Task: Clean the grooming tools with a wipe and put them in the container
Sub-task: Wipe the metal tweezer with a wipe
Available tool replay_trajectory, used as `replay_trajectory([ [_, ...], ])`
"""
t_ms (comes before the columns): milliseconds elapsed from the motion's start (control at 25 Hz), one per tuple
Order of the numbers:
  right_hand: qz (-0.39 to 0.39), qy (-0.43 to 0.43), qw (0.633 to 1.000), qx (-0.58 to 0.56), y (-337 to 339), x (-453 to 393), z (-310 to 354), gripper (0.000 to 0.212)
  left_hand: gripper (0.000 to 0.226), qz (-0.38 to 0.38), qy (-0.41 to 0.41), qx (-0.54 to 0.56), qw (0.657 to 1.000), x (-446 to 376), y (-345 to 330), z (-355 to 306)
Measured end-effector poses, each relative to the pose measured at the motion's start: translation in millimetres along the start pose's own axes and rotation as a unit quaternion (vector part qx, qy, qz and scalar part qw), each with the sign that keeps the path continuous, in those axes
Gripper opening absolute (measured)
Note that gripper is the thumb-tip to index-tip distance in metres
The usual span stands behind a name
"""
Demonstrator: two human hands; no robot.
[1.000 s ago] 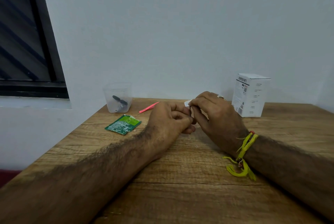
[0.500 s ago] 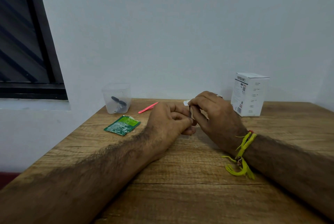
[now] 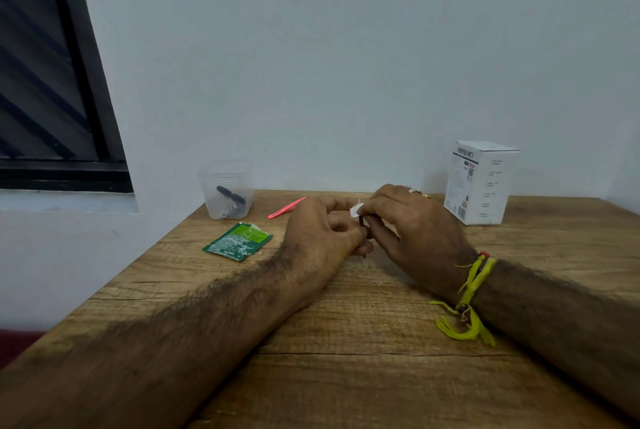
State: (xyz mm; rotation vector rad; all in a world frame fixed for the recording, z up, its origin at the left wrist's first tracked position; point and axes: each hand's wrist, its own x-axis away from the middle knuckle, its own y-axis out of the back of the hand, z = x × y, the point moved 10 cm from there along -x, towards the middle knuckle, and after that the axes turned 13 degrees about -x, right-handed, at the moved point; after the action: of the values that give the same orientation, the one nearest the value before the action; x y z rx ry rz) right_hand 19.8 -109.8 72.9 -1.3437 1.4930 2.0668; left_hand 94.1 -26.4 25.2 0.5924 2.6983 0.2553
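Note:
My left hand and my right hand meet over the middle of the wooden table. Between them stands a thin dark tool, mostly hidden, gripped low by my left hand. The fingertips of my right hand pinch a small white wipe around the tool's upper end. A clear plastic container at the back left holds a black tool. A pink tool lies flat on the table just behind my left hand.
A torn green wipe sachet lies in front of the container. A white cardboard box stands at the back right. The table's left edge runs by a wall with a dark window.
Both hands have stayed together at the same spot. My right fingers with the wipe have shifted slightly along the tool.

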Motion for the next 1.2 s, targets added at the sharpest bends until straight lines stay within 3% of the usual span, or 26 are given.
replay_trajectory([
  [240,0.002,0.016,1.000,-0.007,0.3,0.7,1.9,0.014,0.027,-0.005,-0.016,-0.042,0.999,-0.1,3.0,-3.2],
  [640,0.006,0.000,1.000,-0.012,0.5,2.0,0.0,0.012,0.040,0.011,0.022,0.033,0.999,1.5,1.4,0.2],
  [1200,0.037,0.004,0.999,0.013,-2.4,1.5,6.7,0.010,0.058,0.004,0.025,0.012,1.000,-1.6,5.4,3.2],
])
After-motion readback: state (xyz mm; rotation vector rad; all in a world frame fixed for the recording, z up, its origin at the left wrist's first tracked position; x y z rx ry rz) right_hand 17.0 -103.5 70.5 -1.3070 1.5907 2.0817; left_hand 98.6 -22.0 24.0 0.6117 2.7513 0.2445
